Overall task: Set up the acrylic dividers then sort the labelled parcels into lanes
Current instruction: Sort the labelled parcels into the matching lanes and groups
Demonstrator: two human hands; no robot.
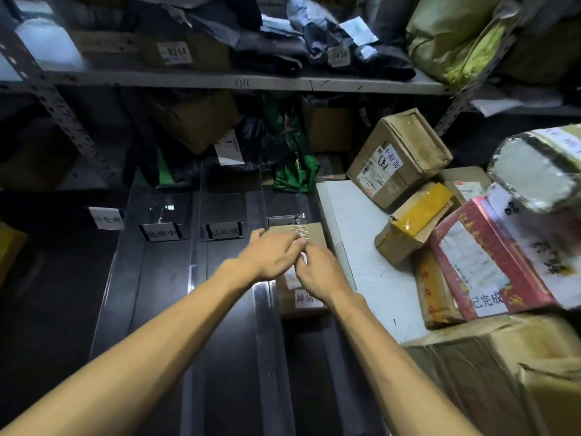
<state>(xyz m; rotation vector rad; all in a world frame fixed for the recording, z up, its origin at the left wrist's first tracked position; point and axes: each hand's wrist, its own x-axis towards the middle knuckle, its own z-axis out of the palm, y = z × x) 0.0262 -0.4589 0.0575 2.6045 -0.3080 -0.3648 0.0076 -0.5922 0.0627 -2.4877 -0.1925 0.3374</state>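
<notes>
Resting with the left hand [270,253] on top of a small brown cardboard parcel [314,232], fingers only lightly bent and laid across it, thumb out toward its far-left corner. Touching the same parcel with the right hand [320,273], fingers curled down beside the left fingertips; impossible to tell whether pinching anything.

Lying flat in the rightmost lane of a dark tabletop [232,357], just right of a clear upright acrylic divider [259,202], with a white printed label [306,298] at its near end. Farther left, a second clear acrylic sheet [198,209], also upright, and three small white lane signs [224,231] along the far ends of the lanes.

Just right of the parcel, a flat white board [361,247]. Piled at the board's right side, a tilted tan carton [402,146], a brown box with yellow tape [418,215], a red printed box [471,256] and a silver foil-wrapped bundle [531,177]. Near right, a large brown carton [490,372]. Far above, a grey metal shelf [188,80] loaded with bags and boxes.
</notes>
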